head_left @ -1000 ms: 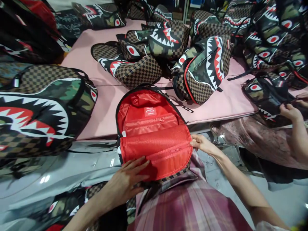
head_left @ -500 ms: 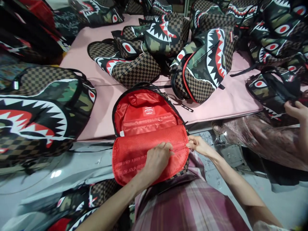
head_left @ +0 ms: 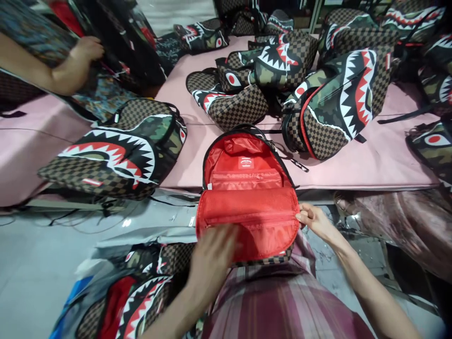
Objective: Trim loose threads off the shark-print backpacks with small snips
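— While my feed points down, nearest thing I get is a plaid garment (head_left: 286,301). Lower left of it: a shark-print bag (head_left: 144,301), beside crumpled grey sheeting (head_left: 141,234).

— Copy. Left hand?

— Left hand (head_left: 215,249) is over the lower left of the open backpack (head_left: 247,197). Blurred on my end. Can't tell if fingers are spread or pressed together, or if they touch the cloth.

— Right?

— Right hand (head_left: 314,220) has thumb and fingertip pinching the right rim of the red turned-down panel (head_left: 268,240).

— Where's the backpack sitting?

— Right in front of the garment, at the near edge of the pink table (head_left: 381,165). Panel folded toward the wearer, check print showing under it. I see a pale label (head_left: 246,163) inside and a black handle (head_left: 252,127) on top.

— Beyond that?

— Black tag (head_left: 300,165) lying on the table, just right of the backpack. Left, a shark-mouth bag (head_left: 120,155) on its back; right, a tilted bag (head_left: 323,134). Farther, a checked bag (head_left: 243,106) in a heap. Far left, another person's hand (head_left: 86,52); can't tell what it holds. Behind it, dark items (head_left: 116,42).
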A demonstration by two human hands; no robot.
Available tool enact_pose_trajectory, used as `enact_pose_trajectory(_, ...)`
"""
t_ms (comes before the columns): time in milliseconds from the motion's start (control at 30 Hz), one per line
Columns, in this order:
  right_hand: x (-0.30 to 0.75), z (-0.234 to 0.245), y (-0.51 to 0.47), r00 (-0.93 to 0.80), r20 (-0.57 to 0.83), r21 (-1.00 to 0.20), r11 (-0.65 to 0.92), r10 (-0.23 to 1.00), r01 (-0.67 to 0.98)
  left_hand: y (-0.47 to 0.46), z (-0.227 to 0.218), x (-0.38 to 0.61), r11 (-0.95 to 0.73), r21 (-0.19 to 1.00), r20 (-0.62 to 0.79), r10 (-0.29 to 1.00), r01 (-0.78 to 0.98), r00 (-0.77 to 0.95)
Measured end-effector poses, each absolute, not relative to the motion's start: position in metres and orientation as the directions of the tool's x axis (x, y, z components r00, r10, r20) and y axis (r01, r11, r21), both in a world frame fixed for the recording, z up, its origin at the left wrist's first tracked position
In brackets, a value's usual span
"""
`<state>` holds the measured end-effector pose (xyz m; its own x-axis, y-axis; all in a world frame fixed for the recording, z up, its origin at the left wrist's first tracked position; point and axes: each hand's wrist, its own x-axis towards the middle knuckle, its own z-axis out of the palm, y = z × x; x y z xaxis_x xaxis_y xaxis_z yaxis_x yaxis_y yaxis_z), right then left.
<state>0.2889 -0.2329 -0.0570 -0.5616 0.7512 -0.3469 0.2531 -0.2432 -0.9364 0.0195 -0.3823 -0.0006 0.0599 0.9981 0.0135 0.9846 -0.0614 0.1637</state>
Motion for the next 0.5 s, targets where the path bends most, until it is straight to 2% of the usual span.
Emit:
enact_pose_trajectory(167, 0.290, -0.064, -0.234, -0.538, -0.324, -0.941, -0.208, 0.779, 0.265, -0.368, -0.040, 0.082, -0.333, 0.247, -0.014, 0.938, 0.910, 0.347)
enact_pose_trajectory(300, 0.290, -0.072, -0.237, -0.535, -0.305, -0.947, -0.190, 0.788, 0.259, -0.331, -0.047, 0.111, -0.542, 0.367, 0.046, 0.823, 0.756, 0.567)
enact_pose_trajectory(400, 0.292, -0.074, -0.238, -0.497, -0.301, -0.949, -0.204, 0.814, 0.240, -0.309, -0.043, 0.114, -0.625, 0.408, 0.080, 0.750, 0.665, 0.656)
enact_pose_trajectory(500, 0.296, -0.073, -0.237, -0.533, -0.359, -0.933, -0.282, 0.766, 0.222, -0.311, -0.040, 0.094, -0.630, 0.364, 0.077, 0.754, 0.686, 0.652)
